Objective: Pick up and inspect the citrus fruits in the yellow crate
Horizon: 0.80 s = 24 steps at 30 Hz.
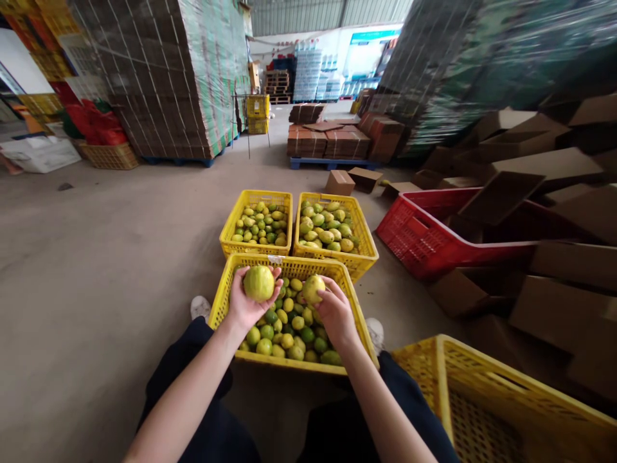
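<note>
My left hand (245, 302) is closed around a large, round yellow-green lemon (259, 283), the fingers cupped under and beside it. A smaller, yellower lemon (313, 289) sits in the fingertips of my right hand (335, 310). Both hands are above a yellow plastic crate (308, 366) standing between my feet. Inside it lie many green and yellow lemons (289, 331) of mixed sizes, partly hidden by my hands and forearms.
Two more yellow crates, the left one (230, 239) and the right one (364, 254), hold fruit just beyond. At lower right stands another yellow crate (439, 366). A red crate (414, 241) and loose cardboard boxes (549, 315) crowd the right side. Wrapped pallet stacks (159, 83) rise behind.
</note>
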Each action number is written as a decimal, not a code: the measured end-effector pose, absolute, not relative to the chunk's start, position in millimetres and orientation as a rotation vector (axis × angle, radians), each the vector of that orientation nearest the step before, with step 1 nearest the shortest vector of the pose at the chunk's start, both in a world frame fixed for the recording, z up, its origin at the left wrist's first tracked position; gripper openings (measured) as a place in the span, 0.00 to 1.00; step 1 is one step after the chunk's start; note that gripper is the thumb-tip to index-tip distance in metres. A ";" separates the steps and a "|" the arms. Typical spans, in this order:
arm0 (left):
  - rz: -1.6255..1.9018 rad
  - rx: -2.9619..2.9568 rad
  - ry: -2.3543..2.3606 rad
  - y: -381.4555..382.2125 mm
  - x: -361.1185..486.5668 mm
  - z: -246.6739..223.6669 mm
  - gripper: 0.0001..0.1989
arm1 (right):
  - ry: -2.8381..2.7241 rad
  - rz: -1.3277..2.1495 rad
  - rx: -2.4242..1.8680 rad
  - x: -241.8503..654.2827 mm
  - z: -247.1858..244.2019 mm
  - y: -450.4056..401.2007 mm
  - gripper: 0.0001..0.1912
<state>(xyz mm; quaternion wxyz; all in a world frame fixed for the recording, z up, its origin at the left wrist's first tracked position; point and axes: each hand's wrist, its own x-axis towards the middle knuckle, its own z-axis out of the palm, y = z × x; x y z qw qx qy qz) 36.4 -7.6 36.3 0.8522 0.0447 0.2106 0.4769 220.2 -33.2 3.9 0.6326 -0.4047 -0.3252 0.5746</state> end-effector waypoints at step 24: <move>0.870 0.388 0.564 -16.2 66.4 18.5 0.16 | -1.209 0.880 -1.154 209.6 -2.9 -38.0 0.20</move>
